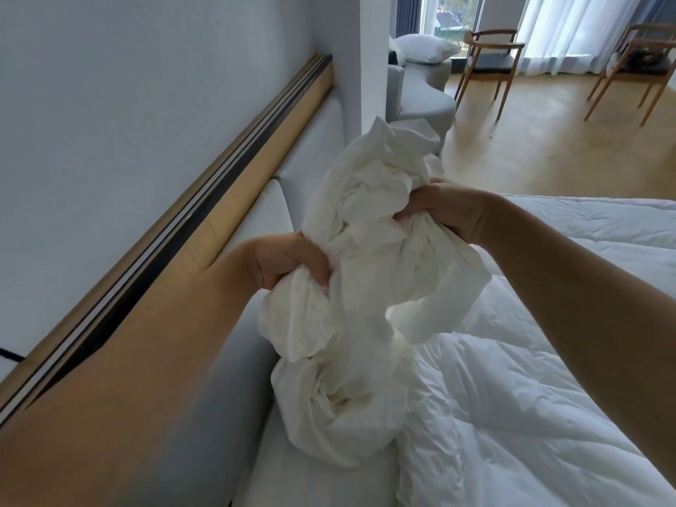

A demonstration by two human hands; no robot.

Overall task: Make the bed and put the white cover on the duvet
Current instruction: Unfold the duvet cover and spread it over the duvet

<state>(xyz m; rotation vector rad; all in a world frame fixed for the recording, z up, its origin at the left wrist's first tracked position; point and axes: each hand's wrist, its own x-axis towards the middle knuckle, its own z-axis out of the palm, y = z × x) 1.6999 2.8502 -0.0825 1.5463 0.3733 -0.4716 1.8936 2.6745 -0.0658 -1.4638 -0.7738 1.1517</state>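
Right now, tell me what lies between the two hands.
In the head view, only the bunched white cover fills the stretch between the left hand and the right hand; both hands grip it.

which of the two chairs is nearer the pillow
The left chair, just right of the pillow; the other chair stands farther right, at the picture's edge.

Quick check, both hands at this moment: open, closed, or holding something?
Left hand: closed, gripping the bunched white cover.
Right hand: closed, gripping the same white cover higher up.
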